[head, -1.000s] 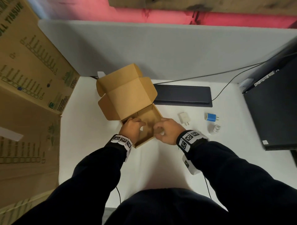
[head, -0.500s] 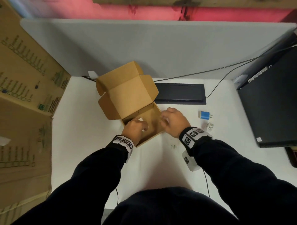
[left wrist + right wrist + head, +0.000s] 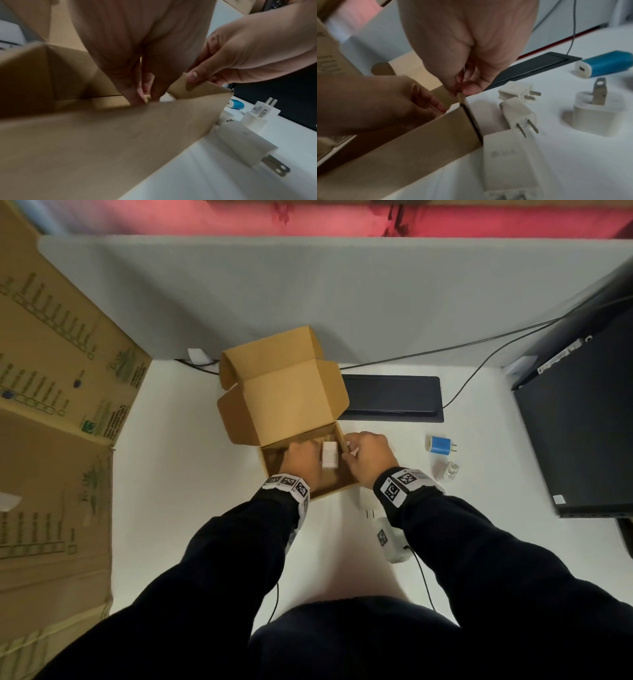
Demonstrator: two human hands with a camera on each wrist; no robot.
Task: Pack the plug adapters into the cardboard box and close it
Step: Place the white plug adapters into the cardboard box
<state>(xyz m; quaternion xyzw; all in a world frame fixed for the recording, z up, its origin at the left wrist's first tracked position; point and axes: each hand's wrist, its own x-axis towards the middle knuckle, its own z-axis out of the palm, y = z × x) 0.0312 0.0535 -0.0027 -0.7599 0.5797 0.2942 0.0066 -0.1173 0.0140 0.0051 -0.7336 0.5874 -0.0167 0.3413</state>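
The left hand (image 3: 303, 463) reaches into the cardboard box (image 3: 310, 484), fingers by a white adapter (image 3: 330, 458) (grip unclear). The right hand (image 3: 368, 455) pinches the box's right wall. Other adapters, like the blue one (image 3: 440, 445), lie on the tabletop (image 3: 191, 474): light, rigid, best gripped by the body.

Faint grey lettering on the large white plug adapter (image 3: 510, 159) just right of the brown cardboard box (image 3: 406, 146) is too blurred to read. Green printing on the big flattened carton (image 3: 58, 392) is illegible.
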